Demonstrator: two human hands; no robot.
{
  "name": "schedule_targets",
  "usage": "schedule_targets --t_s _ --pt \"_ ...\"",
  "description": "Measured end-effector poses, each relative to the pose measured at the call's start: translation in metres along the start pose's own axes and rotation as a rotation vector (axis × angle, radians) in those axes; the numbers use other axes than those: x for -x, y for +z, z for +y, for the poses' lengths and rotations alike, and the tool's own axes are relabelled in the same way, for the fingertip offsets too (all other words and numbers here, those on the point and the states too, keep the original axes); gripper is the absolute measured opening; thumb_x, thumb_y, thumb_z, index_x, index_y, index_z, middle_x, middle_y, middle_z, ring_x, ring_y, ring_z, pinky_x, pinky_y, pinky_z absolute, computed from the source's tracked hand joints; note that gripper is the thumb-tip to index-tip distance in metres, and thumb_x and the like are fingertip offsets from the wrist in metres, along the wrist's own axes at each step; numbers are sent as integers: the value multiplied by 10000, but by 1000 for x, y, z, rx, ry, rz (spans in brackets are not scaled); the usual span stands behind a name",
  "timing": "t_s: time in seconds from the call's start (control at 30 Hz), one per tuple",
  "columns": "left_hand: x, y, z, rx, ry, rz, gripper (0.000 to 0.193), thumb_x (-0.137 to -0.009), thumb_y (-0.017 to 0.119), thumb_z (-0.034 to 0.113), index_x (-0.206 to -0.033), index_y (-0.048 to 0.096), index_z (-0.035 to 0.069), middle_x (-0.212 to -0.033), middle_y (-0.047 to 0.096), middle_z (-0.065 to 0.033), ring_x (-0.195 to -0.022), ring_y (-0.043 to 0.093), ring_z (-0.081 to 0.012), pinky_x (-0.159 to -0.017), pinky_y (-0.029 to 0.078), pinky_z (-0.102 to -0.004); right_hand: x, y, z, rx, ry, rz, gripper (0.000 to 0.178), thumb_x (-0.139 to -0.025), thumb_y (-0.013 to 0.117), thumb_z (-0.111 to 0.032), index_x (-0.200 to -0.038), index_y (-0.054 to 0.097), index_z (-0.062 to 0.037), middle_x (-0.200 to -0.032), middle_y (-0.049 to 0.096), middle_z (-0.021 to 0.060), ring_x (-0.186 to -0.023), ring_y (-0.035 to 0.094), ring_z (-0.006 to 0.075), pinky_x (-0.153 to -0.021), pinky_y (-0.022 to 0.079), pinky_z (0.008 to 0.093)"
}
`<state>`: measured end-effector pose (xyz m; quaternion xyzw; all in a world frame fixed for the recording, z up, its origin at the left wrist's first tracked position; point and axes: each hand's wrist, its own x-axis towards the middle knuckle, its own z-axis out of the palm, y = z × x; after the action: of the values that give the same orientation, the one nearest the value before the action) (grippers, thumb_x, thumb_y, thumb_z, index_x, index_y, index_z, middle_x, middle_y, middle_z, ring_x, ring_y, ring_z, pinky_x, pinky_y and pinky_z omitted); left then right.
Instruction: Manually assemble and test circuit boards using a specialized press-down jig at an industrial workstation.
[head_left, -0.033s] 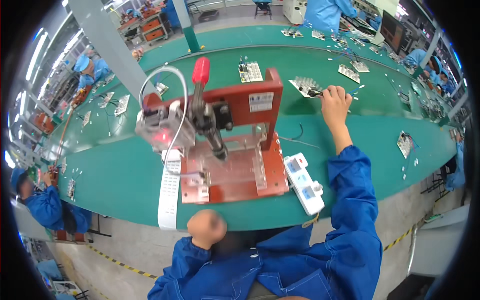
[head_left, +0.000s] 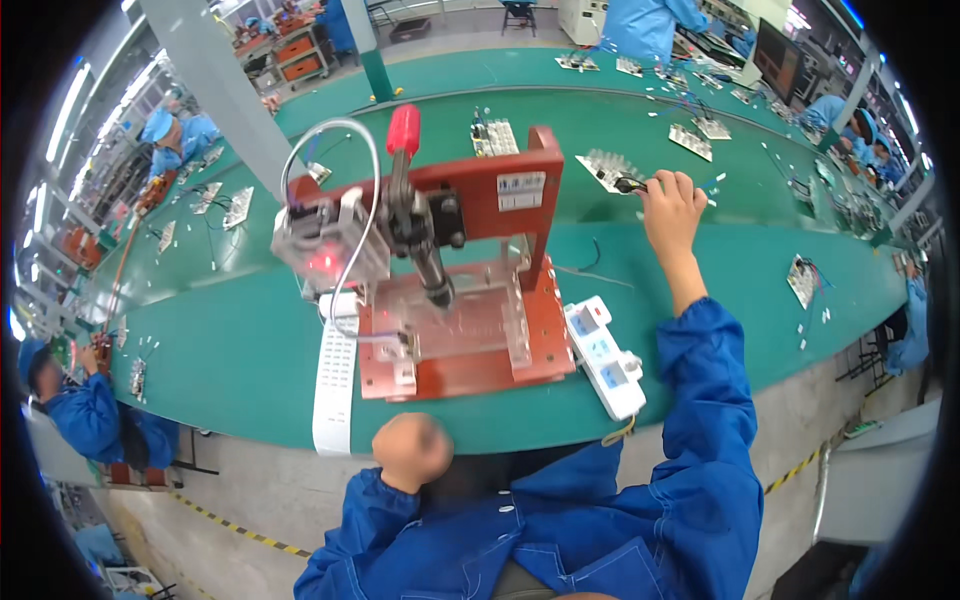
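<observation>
My right hand [head_left: 674,212] reaches over the green bench with its fingers closed at the near right corner of a circuit board [head_left: 600,172], by the board's dark leads. The board is pale with clear, rounded parts on top. My left hand [head_left: 408,450] is by the near bench edge, in front of a red clamp fixture [head_left: 480,385]. It looks rounded, but its fingers are blurred, so whether it holds anything does not show. The fixture has a red-handled toggle clamp [head_left: 404,132], a clear plastic nest [head_left: 470,325] and a glowing red light in a clear housing [head_left: 330,250].
A white power strip [head_left: 606,358] lies right of the fixture, and a strip of printed labels [head_left: 334,395] lies left. Further circuit boards [head_left: 494,138] [head_left: 690,142] [head_left: 803,282] sit about the bench. A grey post [head_left: 210,90] rises at far left. People in blue work around the bench.
The whole view has shifted slightly, with the bench and fixture a little higher in the picture. Both hands keep nearly the same places.
</observation>
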<state>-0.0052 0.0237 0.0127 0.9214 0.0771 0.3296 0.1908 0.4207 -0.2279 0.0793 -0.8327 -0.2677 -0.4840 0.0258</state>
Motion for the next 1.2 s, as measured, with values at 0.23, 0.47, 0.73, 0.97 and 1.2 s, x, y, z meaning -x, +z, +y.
schedule_targets --t_s 0.23,0.47,0.73,0.97,1.2 --pt "-26 -36 17 219 300 23 281 -714 737 -37 -969 656 47 -762 623 -71 -622 612 -235 -546 480 -333 -13 -235 -20 -549 379 -159 159 -991 612 -131 -923 612 13 -734 553 60 -672 491 100 -595 379 280" --pt "-110 -73 90 28 1037 247 457 -916 670 191 -1359 572 137 -1345 601 -32 -1285 584 -241 -1110 445 -460 0 -354 -74 -1024 208 -847 136 -906 640 -72 -893 568 43 -679 477 16 -645 405 63 -560 333 255" --pt "-117 -115 71 150 1098 -317 517 -861 664 358 -1222 639 -11 -1137 644 -133 -1056 646 -290 -865 524 -410 30 -297 -109 -1234 -330 -904 578 -827 747 -104 -1370 565 -26 -1029 687 141 -814 676 258 -766 542 348" --pt "-78 -88 47 249 453 -196 985 -452 918 427 -1227 562 -65 -1097 595 -200 -985 596 -375 -872 498 -439 134 -254 -222 -1409 -279 -218 447 -916 731 -309 -1235 630 -11 -1245 633 193 -1064 649 367 -961 496 420" --pt "-79 -110 48 -40 258 -207 737 -640 858 212 -1262 573 -62 -1261 586 -230 -1132 599 -390 -959 502 -437 130 -219 -264 -2059 659 -369 275 -1055 517 -294 -1133 574 -36 -923 551 5 -745 446 84 -654 362 255"
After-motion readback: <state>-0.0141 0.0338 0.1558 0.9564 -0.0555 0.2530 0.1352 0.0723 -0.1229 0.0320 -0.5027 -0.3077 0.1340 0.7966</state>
